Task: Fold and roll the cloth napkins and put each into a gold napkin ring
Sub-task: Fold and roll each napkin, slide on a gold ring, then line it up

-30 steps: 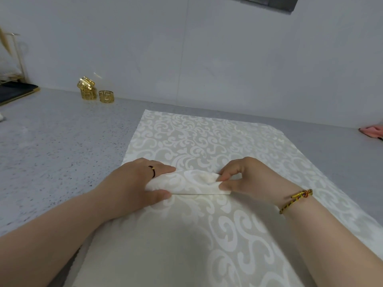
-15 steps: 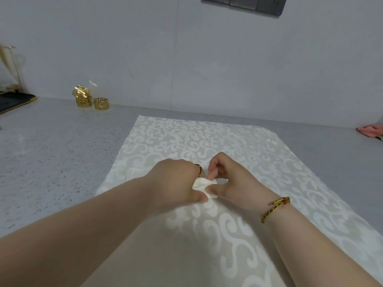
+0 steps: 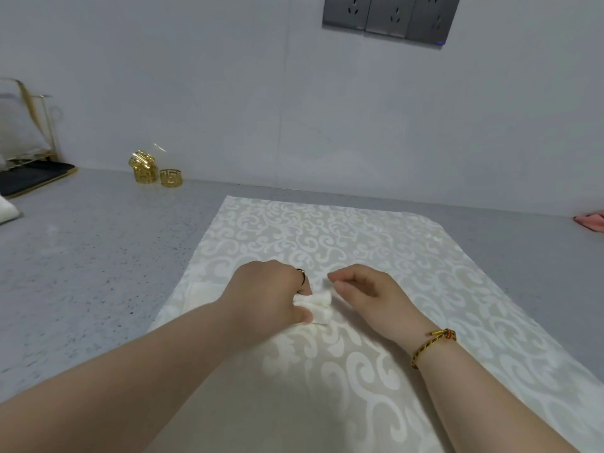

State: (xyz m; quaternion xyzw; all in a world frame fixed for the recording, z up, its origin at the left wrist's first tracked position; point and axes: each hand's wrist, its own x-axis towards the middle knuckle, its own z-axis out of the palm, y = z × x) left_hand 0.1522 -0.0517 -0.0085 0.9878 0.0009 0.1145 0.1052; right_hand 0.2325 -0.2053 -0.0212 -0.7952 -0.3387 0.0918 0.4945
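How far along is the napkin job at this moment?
Done: one napkin is rolled into a tight bundle. In hand: the left hand grips it on the patterned cloth; the right hand hovers beside it. Left: no ring is on it; the gold napkin rings sit by the wall.

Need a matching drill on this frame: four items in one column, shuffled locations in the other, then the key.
Items
1. rolled napkin
2. gold napkin rings
3. pink cloth
4. wall sockets

Places
A. far left of the counter, by the wall
B. high on the wall, top of view
C. in the grip of the left hand, on the patterned cloth
D. right edge of view, on the counter

Pairs: 1-C, 2-A, 3-D, 4-B
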